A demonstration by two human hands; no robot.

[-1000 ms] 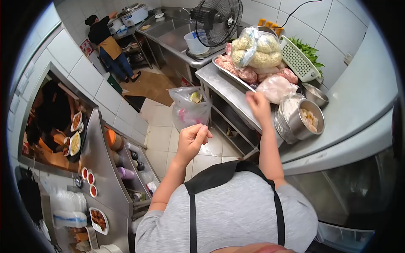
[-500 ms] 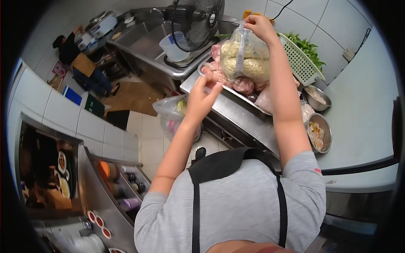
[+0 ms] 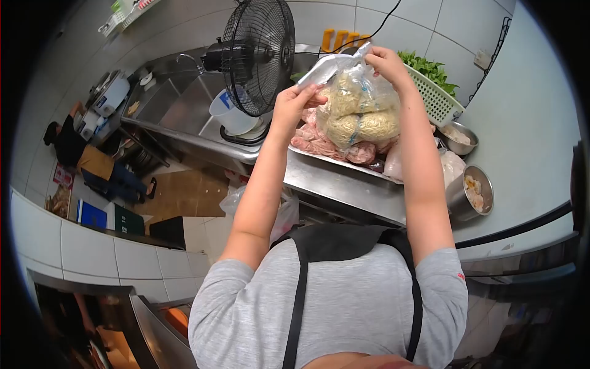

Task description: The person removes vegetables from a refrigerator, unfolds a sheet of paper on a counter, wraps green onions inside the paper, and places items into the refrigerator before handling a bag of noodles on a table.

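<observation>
Both my hands hold the clear plastic bag [image 3: 362,117], which has several bundles of pale yellow noodles inside. My left hand [image 3: 296,104] pinches a stretched edge of the bag on its left side. At the bag's gathered top, my right hand [image 3: 385,64] grips the plastic. Under and around the bag lies raw pink meat [image 3: 316,140], partly in plastic, on a metal tray [image 3: 344,165]. A metal bowl [image 3: 478,192] with pale food pieces is right of the tray, and a smaller bowl [image 3: 458,136] stands behind it.
A black fan [image 3: 258,55] stands by the steel sink [image 3: 178,111], beside a translucent tub [image 3: 232,111]. A green basket [image 3: 433,95] of leaves leans near the wall. At the far left another person [image 3: 92,157] bends over a counter. Plastic bags [image 3: 286,215] are below the table.
My left hand has moved up and right and taken hold of the bag's edge. My right hand still grips the bag's top, which is now stretched open sideways. The view has turned left.
</observation>
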